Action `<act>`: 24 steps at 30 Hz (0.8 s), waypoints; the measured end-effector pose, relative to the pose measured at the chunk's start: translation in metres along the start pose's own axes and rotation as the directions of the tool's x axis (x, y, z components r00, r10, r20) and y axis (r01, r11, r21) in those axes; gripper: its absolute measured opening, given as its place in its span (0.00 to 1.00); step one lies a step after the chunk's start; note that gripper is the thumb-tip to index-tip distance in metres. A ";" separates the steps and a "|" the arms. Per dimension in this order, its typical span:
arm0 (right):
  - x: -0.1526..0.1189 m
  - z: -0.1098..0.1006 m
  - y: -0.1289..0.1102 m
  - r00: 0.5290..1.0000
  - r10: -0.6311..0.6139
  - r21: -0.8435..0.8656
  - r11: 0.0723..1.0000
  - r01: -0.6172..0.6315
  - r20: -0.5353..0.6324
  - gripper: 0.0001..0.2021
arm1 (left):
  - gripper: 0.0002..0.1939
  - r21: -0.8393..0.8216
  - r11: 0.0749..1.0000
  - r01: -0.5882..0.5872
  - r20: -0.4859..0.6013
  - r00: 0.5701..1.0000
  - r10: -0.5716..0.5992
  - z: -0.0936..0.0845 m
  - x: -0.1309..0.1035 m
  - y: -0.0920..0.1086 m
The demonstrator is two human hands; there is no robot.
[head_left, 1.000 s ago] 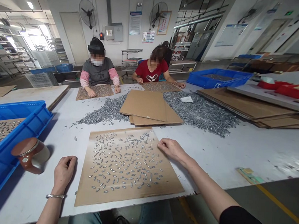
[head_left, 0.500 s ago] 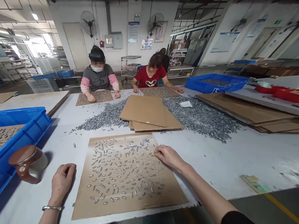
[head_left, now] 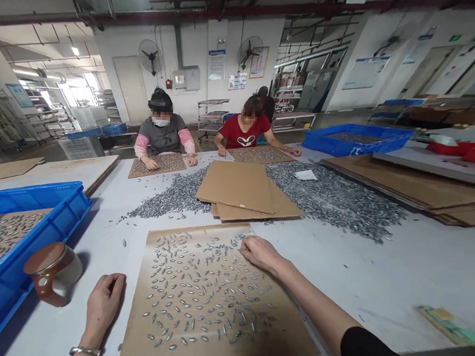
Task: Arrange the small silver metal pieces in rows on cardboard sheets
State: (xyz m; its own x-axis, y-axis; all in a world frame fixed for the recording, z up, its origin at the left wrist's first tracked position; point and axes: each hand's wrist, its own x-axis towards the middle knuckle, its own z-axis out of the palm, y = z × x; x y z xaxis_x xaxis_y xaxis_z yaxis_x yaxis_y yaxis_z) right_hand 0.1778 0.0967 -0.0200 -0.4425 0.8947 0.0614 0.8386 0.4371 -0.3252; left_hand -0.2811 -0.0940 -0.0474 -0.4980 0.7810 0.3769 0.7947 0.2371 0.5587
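Note:
A brown cardboard sheet (head_left: 134, 321) lies in front of me, covered with many small silvery spindle-shaped metal pieces (head_left: 194, 290). Over its upper right part is my right hand (head_left: 262, 253), thumb and fingers pinched together at the edge of a cluster of pieces. Whatever sits between those fingertips is too small or hidden to make out. My left hand (head_left: 104, 301) rests on the white table (head_left: 110, 245) left of the sheet, fingers loosely curled with nothing visible in them. A metal bangle circles that wrist.
Beside my left hand stands a brown mug (head_left: 53, 272), near a blue crate (head_left: 70, 212). Stacked cardboard (head_left: 237, 186) lies beyond my sheet, between heaps of metal pieces (head_left: 340, 199). Two co-workers (head_left: 164, 134) sit opposite with their own sheets.
The camera has tilted upward, so the scene sits lower. My right hand has shifted slightly left over the sheet, nearer the upper cluster. My left hand stays at rest on the table.

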 end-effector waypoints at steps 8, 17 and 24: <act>-0.011 -0.002 0.027 1.000 -0.003 -0.085 0.996 0.004 0.013 0.09 | 0.20 0.040 0.999 0.016 0.035 0.999 -0.017 0.002 0.004 -0.003; -0.019 0.008 0.034 0.997 -0.066 0.025 0.997 0.067 -0.049 0.11 | 0.19 0.029 0.999 0.024 0.032 0.999 -0.025 -0.002 0.003 0.005; -0.030 0.009 0.040 0.998 -0.060 0.059 0.996 0.061 -0.025 0.10 | 0.18 0.023 0.999 0.022 0.027 0.999 -0.022 -0.002 0.003 0.006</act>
State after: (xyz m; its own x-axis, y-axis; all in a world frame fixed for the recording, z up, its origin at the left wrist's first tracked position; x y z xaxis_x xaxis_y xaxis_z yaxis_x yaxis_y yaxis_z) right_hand 0.2219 0.0867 -0.0433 -0.4836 0.8690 0.1043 0.7900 0.4847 -0.3755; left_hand -0.2785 -0.0909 -0.0416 -0.5059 0.7910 0.3441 0.7916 0.2672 0.5495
